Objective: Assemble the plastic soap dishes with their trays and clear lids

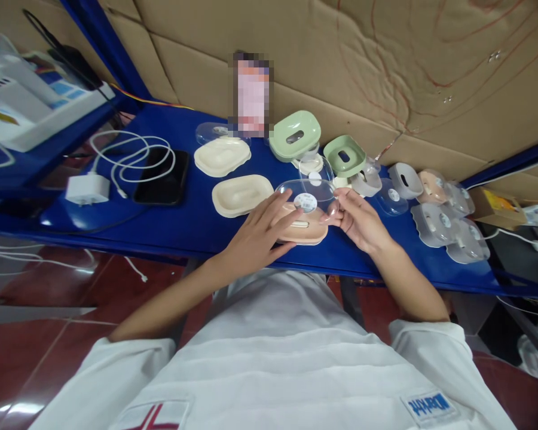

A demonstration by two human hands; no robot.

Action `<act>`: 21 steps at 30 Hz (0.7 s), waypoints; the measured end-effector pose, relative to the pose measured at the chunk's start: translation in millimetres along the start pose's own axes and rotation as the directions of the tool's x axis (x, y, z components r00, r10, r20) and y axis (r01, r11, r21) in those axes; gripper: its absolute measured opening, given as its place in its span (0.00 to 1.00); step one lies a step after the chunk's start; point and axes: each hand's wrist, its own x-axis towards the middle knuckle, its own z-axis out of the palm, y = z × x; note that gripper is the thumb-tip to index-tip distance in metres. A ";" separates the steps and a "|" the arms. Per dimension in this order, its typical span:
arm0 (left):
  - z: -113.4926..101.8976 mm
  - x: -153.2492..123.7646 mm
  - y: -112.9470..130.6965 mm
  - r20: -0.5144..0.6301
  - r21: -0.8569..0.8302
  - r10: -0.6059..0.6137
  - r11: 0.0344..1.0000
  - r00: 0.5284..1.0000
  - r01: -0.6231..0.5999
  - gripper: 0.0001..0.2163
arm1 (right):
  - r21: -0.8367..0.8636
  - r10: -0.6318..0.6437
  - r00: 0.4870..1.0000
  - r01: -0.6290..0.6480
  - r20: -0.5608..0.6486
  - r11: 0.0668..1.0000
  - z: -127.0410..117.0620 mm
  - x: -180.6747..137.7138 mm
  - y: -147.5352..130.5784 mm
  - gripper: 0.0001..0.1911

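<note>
Right grip (352,216) pinches the rim of the clear lid (321,189), seemingly to steady that thin, slick plastic above the smooth peach dish (312,231), right in front of me at the near edge of the blue bench (196,230). Left grip (257,232) spreads across their other end, though I can't tell which piece it's holding; a rounded cream dish (242,196) sits just beyond.

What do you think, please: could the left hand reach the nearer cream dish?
Probably yes: the nearer cream dish lies uncovered beside the left hand, though a clear lid occupies it.
</note>
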 end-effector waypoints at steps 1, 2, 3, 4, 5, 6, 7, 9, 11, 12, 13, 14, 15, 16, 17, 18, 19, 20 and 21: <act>-1.1 0.9 0.3 0.022 -0.019 -0.011 1.000 1.000 0.012 0.33 | -0.040 -0.040 0.999 0.039 -0.024 0.998 0.6 -4.8 3.0 0.26; -2.2 1.7 0.6 0.039 -0.038 -0.021 0.999 0.999 0.023 0.31 | -0.104 -0.104 0.993 0.097 -0.060 0.990 0.3 -9.5 5.8 0.26; -3.1 2.4 0.9 0.050 -0.055 -0.030 0.998 0.998 0.032 0.30 | -0.190 -0.183 0.978 0.161 -0.104 0.968 -0.7 -14.1 8.3 0.27; -3.8 2.9 1.0 0.060 -0.069 -0.034 0.997 0.998 0.038 0.28 | -0.297 -0.269 0.953 0.219 -0.138 0.930 -1.9 -18.6 10.2 0.26; -4.1 3.1 1.0 0.067 -0.078 -0.035 0.996 0.997 0.040 0.27 | -0.411 -0.347 0.926 0.261 -0.150 0.873 -3.1 -22.9 11.6 0.26; -4.1 3.0 0.8 0.068 -0.078 -0.034 0.996 0.997 0.040 0.27 | -0.520 -0.407 0.904 0.286 -0.133 0.805 -3.8 -26.8 12.5 0.26; -3.8 2.6 0.4 0.062 -0.073 -0.033 0.997 0.998 0.037 0.27 | -0.612 -0.439 0.895 0.301 -0.083 0.731 -3.9 -30.2 13.0 0.26; -2.5 1.0 -0.8 0.038 -0.064 -0.032 0.997 0.999 0.035 0.28 | -0.728 -0.430 0.899 0.349 0.083 0.589 -2.1 -34.6 13.9 0.30; -1.0 -0.9 -2.3 0.008 -0.067 -0.035 0.997 0.999 0.035 0.30 | -0.761 -0.389 0.885 0.433 0.257 0.483 1.7 -35.5 15.6 0.33; -0.4 -1.8 -3.1 -0.003 -0.077 -0.034 0.996 0.999 0.034 0.30 | -0.757 -0.378 0.868 0.476 0.322 0.447 3.7 -34.9 16.8 0.34; 0.1 -2.6 -3.8 -0.010 -0.087 -0.034 0.996 0.999 0.033 0.31 | -0.748 -0.378 0.849 0.513 0.370 0.421 5.8 -34.0 18.2 0.34; 0.4 -3.2 -4.6 -0.016 -0.097 -0.040 0.995 0.999 0.038 0.30 | -0.736 -0.384 0.830 0.544 0.404 0.403 7.6 -32.9 19.4 0.34; 0.5 -3.8 -5.3 -0.018 -0.111 -0.051 0.993 0.999 0.049 0.30 | -0.725 -0.390 0.816 0.566 0.427 0.392 9.3 -32.0 20.5 0.33; 0.5 -4.3 -6.2 -0.015 -0.130 -0.070 0.989 0.997 0.067 0.30 | -0.717 -0.390 0.807 0.581 0.444 0.384 11.0 -31.4 21.2 0.33; 0.5 -4.8 -7.1 -0.009 -0.150 -0.093 0.985 0.996 0.091 0.31 | -0.714 -0.387 0.799 0.592 0.460 0.374 12.8 -31.2 21.6 0.32; 0.4 -5.2 -8.1 0.001 -0.169 -0.116 0.979 0.993 0.115 0.31 | -0.718 -0.378 0.796 0.597 0.473 0.359 14.8 -31.3 21.7 0.32; 0.4 -5.7 -9.3 0.013 -0.185 -0.135 0.973 0.991 0.135 0.32 | -0.729 -0.365 0.798 0.594 0.480 0.340 17.0 -31.7 21.7 0.32; 0.6 -6.1 -10.4 0.026 -0.198 -0.149 0.968 0.988 0.151 0.33 | -0.745 -0.352 0.803 0.586 0.481 0.317 19.5 -32.2 21.6 0.33; 0.8 -6.6 -11.4 0.037 -0.208 -0.159 0.965 0.987 0.163 0.33 | -0.763 -0.343 0.808 0.576 0.479 0.293 22.0 -32.8 21.7 0.33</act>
